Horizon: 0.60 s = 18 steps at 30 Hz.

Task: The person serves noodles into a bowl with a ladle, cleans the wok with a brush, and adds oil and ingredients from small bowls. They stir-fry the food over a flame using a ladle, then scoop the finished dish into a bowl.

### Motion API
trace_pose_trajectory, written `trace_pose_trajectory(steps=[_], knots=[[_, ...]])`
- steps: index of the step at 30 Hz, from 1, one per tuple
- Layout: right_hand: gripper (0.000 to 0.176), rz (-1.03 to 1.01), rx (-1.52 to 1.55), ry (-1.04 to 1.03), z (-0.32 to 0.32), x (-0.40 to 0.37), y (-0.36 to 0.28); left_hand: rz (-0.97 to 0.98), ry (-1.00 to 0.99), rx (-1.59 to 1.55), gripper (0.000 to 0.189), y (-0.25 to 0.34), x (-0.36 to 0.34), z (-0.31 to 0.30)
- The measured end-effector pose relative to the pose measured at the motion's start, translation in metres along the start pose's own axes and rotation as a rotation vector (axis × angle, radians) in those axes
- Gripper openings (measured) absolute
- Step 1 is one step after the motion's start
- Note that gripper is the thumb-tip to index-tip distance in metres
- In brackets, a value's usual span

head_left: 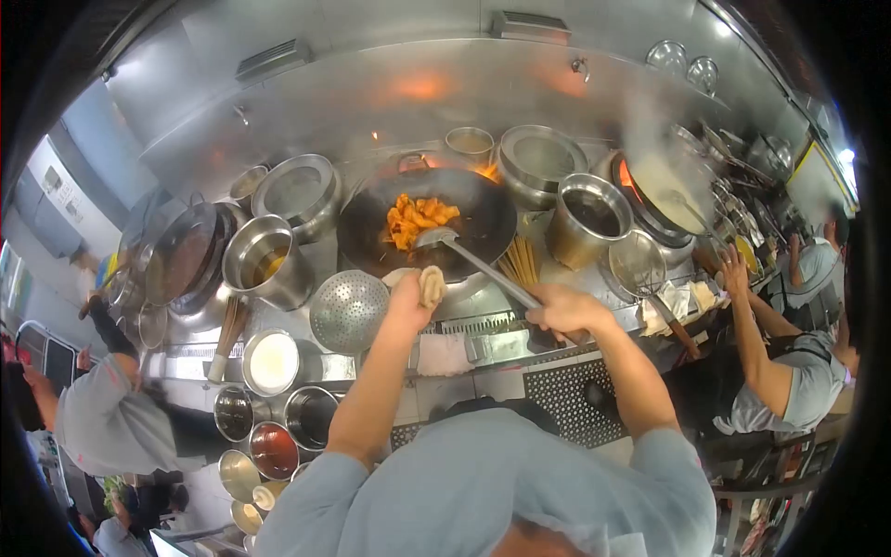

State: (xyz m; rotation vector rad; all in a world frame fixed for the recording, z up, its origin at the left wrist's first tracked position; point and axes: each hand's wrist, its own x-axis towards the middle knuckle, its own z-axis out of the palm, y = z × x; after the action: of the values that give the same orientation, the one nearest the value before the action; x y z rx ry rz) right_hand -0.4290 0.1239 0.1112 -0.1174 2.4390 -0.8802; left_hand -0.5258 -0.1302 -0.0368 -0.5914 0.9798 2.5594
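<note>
A black wok sits over a flaming burner in front of me, with orange-coated food pieces heaped in it. My left hand is closed around a folded cream cloth at the wok's near rim; the cloth hides the part of the wok under it. In my right hand is the long handle of a metal wok ladle. Its head rests inside the wok, against the right side of the food. A perforated strainer lies just left of my left hand.
Metal pots stand left of the wok, and a tall pot of dark liquid stands right. Bamboo brushes lie nearby. Seasoning containers are at lower left. Co-workers stand on both sides; a steaming wok is at right.
</note>
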Motion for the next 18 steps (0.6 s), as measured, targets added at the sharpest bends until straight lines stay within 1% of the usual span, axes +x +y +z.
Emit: trace_pose_trajectory(steps=[1,2,4,6,7,8,10,11,12,13,14,16,17,18], knots=[[0.033,0.038,-0.008,-0.013,-0.005,0.008,-0.016,0.06,-0.153,0.054,0.023,0.0,0.009,-0.009],[0.031,0.076,-0.012,-0.035,-0.006,0.016,-0.026,0.028,-0.159,-0.002,0.024,0.0,0.022,-0.015],[0.028,-0.099,-0.019,0.015,0.013,0.079,0.007,0.122,-0.03,-0.027,0.022,-0.011,0.024,-0.02],[0.032,-0.183,-0.106,0.157,0.027,0.089,0.012,-0.09,-0.812,-0.126,0.02,-0.049,0.086,-0.107],[0.034,-0.235,-0.152,0.239,0.028,0.093,0.009,0.074,-0.267,0.053,0.016,-0.065,0.037,-0.088],[0.037,-0.238,-0.106,0.239,0.025,0.079,0.007,0.097,0.188,0.006,0.014,-0.054,-0.035,-0.028],[0.043,-0.13,0.059,0.151,0.008,0.03,-0.02,0.191,0.079,0.05,0.014,-0.052,-0.056,-0.026],[0.041,-0.103,0.141,0.086,0.0,0.022,-0.017,0.154,-0.15,0.007,0.012,-0.052,-0.013,-0.063],[0.039,-0.071,0.226,0.017,-0.007,0.015,-0.01,0.111,-0.372,-0.039,0.015,-0.051,0.031,-0.097],[0.04,-0.055,0.307,-0.044,-0.014,0.011,-0.004,0.027,-0.199,-0.01,0.016,-0.028,0.022,-0.071],[0.039,-0.041,0.296,-0.061,-0.017,0.008,-0.003,0.115,0.026,0.002,0.02,-0.012,-0.005,-0.029],[0.037,-0.015,0.273,-0.081,-0.024,0.003,-0.004,0.061,-0.074,0.013,0.02,0.0,0.001,-0.018],[0.038,0.014,0.275,-0.065,-0.016,0.013,-0.003,0.067,-0.127,0.007,0.019,0.005,0.01,-0.023],[0.039,0.043,0.17,-0.034,-0.003,0.025,-0.004,0.065,-0.179,0.005,0.018,0.006,0.031,-0.035]])
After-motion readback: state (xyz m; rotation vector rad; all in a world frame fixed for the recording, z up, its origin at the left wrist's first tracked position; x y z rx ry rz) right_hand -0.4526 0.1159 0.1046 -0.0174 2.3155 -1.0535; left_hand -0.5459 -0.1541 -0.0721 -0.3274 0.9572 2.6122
